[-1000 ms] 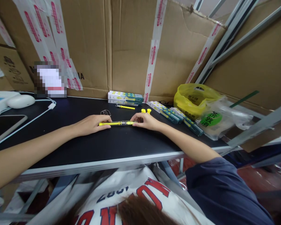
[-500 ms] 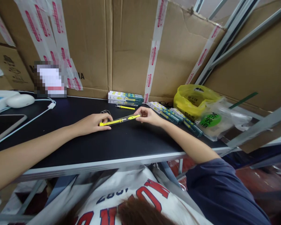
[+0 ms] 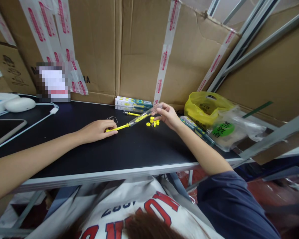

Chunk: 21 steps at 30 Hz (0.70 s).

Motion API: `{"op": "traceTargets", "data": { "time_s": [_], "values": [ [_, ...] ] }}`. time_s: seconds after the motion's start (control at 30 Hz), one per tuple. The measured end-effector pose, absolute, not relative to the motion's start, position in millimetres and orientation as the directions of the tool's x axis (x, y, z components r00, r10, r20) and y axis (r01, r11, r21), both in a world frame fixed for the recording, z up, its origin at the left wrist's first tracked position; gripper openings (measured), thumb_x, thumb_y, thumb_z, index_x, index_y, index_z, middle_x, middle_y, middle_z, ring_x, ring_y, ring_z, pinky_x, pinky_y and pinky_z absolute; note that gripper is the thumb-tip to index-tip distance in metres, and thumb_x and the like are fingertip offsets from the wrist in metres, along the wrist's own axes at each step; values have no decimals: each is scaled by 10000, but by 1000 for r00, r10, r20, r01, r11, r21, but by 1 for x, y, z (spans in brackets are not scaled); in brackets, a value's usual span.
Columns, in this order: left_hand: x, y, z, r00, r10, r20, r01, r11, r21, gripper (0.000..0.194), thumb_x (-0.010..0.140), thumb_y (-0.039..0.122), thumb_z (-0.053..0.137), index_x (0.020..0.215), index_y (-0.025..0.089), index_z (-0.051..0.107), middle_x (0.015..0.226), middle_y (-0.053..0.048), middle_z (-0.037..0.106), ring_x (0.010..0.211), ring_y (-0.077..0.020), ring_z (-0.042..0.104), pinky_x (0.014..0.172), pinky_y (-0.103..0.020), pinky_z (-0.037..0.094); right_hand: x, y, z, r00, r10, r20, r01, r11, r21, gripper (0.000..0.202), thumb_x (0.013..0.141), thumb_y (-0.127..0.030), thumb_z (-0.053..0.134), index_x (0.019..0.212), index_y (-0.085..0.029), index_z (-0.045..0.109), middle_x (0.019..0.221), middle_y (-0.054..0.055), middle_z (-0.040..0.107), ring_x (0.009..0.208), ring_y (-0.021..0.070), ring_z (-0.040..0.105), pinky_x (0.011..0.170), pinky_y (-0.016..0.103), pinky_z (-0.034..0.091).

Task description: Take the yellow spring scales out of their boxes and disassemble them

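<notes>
Near the middle of the black table, my left hand is closed on the left end of a yellow stick-like tool. A clear plastic sleeve surrounds the tool's right part, and my right hand pinches the sleeve's far end. Several small yellow pieces lie on the table just below my right fingers. Behind them is another thin yellow tool. A bent metal wire rests behind my left hand.
Printed boxes lie at the back, and more boxes lie on the right beside a yellow bag and a clear bag. Cardboard stands behind. A phone, white device and cable are at left.
My right hand has moved right and up with the sleeve, which now sits partly off the yellow tool. The small yellow pieces have come into view. My left hand has hardly moved.
</notes>
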<state>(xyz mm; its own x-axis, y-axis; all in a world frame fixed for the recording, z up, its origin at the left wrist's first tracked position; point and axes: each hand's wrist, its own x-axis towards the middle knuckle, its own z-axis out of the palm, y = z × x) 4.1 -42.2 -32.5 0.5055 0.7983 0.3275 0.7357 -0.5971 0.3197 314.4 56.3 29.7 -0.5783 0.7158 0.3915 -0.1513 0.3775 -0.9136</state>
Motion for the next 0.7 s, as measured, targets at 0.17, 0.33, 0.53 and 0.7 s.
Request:
{"op": "traceTargets", "data": {
  "time_s": [0.17,0.33,0.53,0.7],
  "values": [
    [3,-41,-35,502,797,336,740,-597,311,330,925,471,436,847,195,598,837,-10,599,758,-153,555,679,-246,373,321,62,41,-457,757,466,-220,412,-884,338,746,-439,720,918,-191,565,906,27,687,761,107,663,677,245,575],
    [4,-41,-35,495,805,327,752,-586,302,327,928,473,431,861,198,596,846,-13,594,770,-159,554,684,-254,375,305,74,52,-416,652,634,-124,650,-750,362,827,-519,605,1030,-224,553,748,-26,628,578,71,589,597,211,503],
    [4,-42,-34,497,802,332,751,-589,298,326,928,470,431,856,196,592,836,-11,584,751,-154,546,678,-254,374,255,104,48,-800,398,448,358,917,-175,235,880,-300,578,1068,-165,621,922,42,610,758,120,552,720,255,441],
    [5,-43,-33,503,798,330,749,-594,294,322,932,463,425,870,198,599,845,-10,591,749,-151,545,675,-249,374,228,132,24,-830,509,228,549,817,176,313,874,-170,532,1183,-154,576,1155,110,584,948,190,578,806,288,420]
  ]
}}
